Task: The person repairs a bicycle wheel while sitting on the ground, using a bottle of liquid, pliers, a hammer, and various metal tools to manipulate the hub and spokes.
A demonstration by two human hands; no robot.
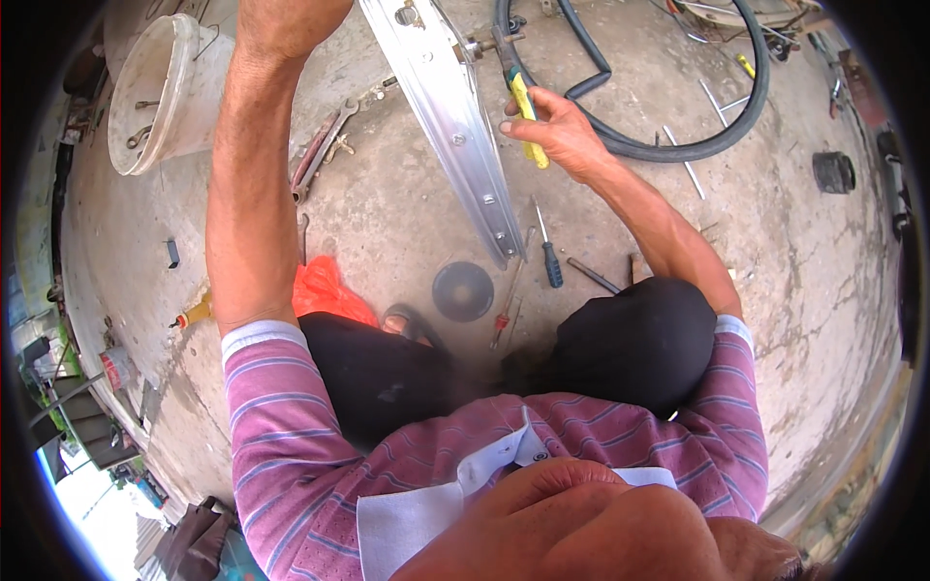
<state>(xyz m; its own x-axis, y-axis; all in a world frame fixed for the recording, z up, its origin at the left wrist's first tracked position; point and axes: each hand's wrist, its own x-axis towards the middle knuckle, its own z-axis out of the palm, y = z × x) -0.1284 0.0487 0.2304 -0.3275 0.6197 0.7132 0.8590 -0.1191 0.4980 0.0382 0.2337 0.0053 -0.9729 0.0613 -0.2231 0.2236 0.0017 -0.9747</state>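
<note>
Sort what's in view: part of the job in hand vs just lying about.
In the job, apparently:
- rim
- yellow-handled tool, in the right hand

Lying about, by the look of it:
- bucket
- wrench
- blue screwdriver
- red bag
- black rubber loop (could belong; no hand on it)

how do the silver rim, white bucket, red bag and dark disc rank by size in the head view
Largest to smallest by visible length:
1. Silver rim, cut off by the top edge
2. White bucket
3. Red bag, partly hidden
4. Dark disc
</note>
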